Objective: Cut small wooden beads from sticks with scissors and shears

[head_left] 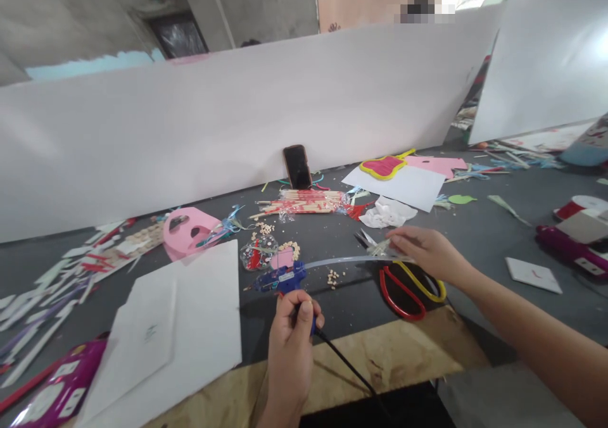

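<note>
My left hand [294, 333] is wrapped round the handle of a blue hot glue gun [285, 277], its nozzle pointing left above the table. A long translucent glue stick [346, 260] runs out of the gun's back towards the right. My right hand [427, 251] pinches a small pale tassel [380, 247] between thumb and fingers, over a pair of scissors. The scissors have one red handle [399, 301] and one yellow handle, with the blades partly hidden behind the tassel. Small wooden beads [334, 279] lie loose below the glue stick.
White sheets [204, 314] and a pink mask shape [187, 228] lie left. Behind are a phone [297, 165], bundled sticks [304, 201], crumpled tissue [387, 213] and a pink-yellow shape [384, 167]. A white panel [213, 118] borders the back. A black cord [346, 361] trails from the gun.
</note>
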{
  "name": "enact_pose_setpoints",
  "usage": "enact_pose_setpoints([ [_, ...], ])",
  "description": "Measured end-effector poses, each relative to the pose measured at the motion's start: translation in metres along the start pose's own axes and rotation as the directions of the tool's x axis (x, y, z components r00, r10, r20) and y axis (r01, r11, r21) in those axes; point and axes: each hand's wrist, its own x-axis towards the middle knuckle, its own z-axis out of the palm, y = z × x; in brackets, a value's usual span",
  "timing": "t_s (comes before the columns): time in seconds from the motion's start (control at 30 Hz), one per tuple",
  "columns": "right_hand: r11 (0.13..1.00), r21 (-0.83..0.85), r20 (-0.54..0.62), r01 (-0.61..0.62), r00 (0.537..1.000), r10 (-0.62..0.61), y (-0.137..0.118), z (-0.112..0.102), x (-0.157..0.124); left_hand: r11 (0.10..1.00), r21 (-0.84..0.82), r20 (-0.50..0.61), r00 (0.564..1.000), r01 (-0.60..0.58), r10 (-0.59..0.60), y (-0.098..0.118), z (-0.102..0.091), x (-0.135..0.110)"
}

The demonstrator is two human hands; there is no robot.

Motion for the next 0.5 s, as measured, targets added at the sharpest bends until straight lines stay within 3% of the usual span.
enact_pose_setpoints([
  [0.1,0.995,0.033,-0.067,-0.093,0.993,0.095,0.01,-0.002,0.01,1.0,0.01,-0.017,1.0,0.001,-0.001,0.001,-0.001,-0.002],
  [0.2,0.993,0.032,-0.108,-0.113,0.987,0.115,0.02,-0.008,0.025,1.0,-0.003,-0.024,1.0,0.0,0.0,0.001,-0.002,-0.003],
  [0.4,0.995,-0.1,-0.159,0.007,0.987,-0.023,0.024,-0.028,0.064,1.0,-0.001,-0.015,1.0,-0.006,0.006,-0.001,0.0,-0.009],
  [0.5,0.979,-0.194,-0.196,0.053,0.976,-0.091,0.012,-0.029,0.065,0.999,0.018,-0.003,0.999,-0.033,0.033,-0.004,0.0,-0.01],
])
